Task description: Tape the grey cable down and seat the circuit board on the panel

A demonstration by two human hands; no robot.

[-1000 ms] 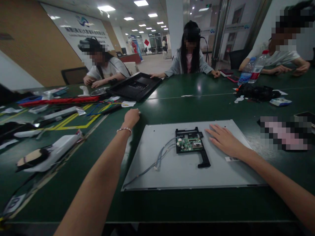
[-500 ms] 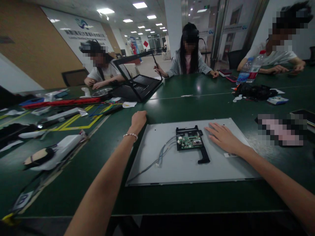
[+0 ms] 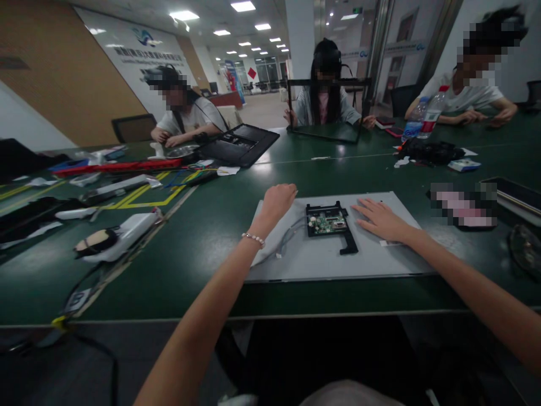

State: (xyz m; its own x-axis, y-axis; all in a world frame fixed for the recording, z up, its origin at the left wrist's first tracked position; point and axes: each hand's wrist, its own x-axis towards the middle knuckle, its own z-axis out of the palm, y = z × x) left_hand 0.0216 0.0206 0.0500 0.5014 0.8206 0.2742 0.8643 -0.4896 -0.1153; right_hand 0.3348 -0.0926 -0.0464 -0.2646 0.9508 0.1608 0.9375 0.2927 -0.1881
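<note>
A flat grey panel point(image 3: 296, 268) lies on the green table in front of me. On it sits a green circuit board point(image 3: 327, 224) in a black bracket point(image 3: 349, 241), with grey cables point(image 3: 287, 234) running off its left side. My left hand point(image 3: 278, 203) is over the panel's far left part, its fingers curled closed; whether anything is inside them is hidden. My right hand point(image 3: 382, 220) rests on the panel right of the board, palm down with fingers spread, holding nothing.
Across the table a co-worker holds up a black rectangular frame point(image 3: 323, 137). A black cover point(image 3: 245, 144) lies to its left. Two bottles point(image 3: 433, 115) and a dark bundle point(image 3: 431, 152) stand at the right. A white and black device point(image 3: 122, 237) is at the left.
My left hand has moved right, from beside the panel's corner to over it. My right hand stays flat. The co-worker's frame has come away from the black cover and moved right. My view has tilted down.
</note>
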